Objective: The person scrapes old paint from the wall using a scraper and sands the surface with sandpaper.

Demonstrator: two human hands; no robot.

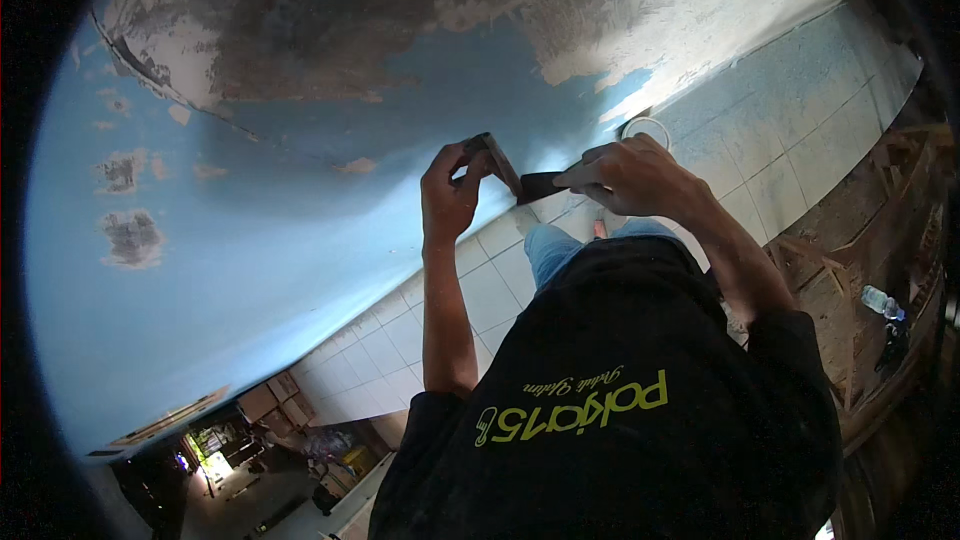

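Observation:
My left hand (452, 187) grips a dark, narrow, flat-edged tool (504, 165), possibly a putty knife or scraper, held on a slant. My right hand (626, 176) is closed on a second dark tool with a flat blade (541, 186), its handle mostly covered by the fingers. The far ends of both tools meet or nearly meet between my hands; whether they touch I cannot tell. Before me rises a blue painted wall (315, 225) with patches of grey and whitish plaster (322, 22) in its upper part. Two smaller grey patches show at the left.
White floor tiles (491, 292) run along the wall's foot. A round whitish container (646, 131) stands past my right hand. Wooden framing (840, 270) and a plastic bottle (883, 302) lie at the right. Cardboard boxes (259, 403) are stacked at the lower left.

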